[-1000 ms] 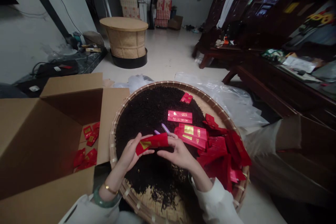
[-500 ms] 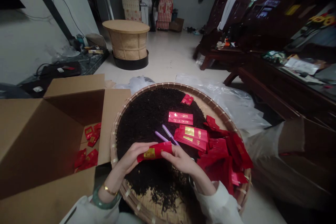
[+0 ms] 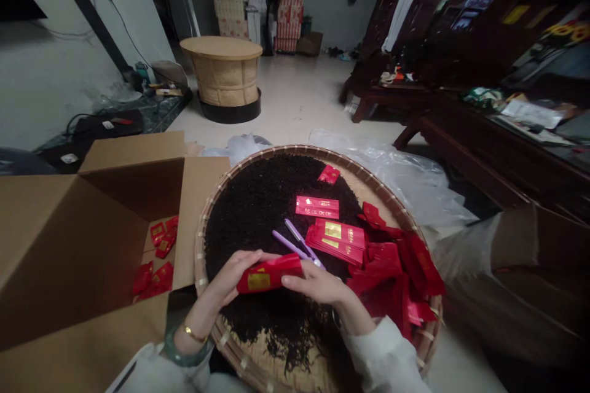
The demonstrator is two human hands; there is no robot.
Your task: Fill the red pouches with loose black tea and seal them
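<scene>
A red foil packet with a gold patch is held level between both hands over the round bamboo tray. My left hand is closed on its left end, and my right hand grips the right end with the thumb in front. Dark loose tea leaves cover much of the tray. Just beyond my hands lies a purple tong-like tool, partly hidden by the packet and right hand. To its right is a stack of flat red packets, with a loose heap of red packets beside it.
An open cardboard box stands at the left, with several red packets inside. Clear plastic sheeting lies behind the tray. A dark wooden table is at the right. Farther back stands a woven drum-shaped basket with a lid.
The packet has tilted and shifted slightly down and left in my hands, which stay on its two ends. The tray's contents look the same.
</scene>
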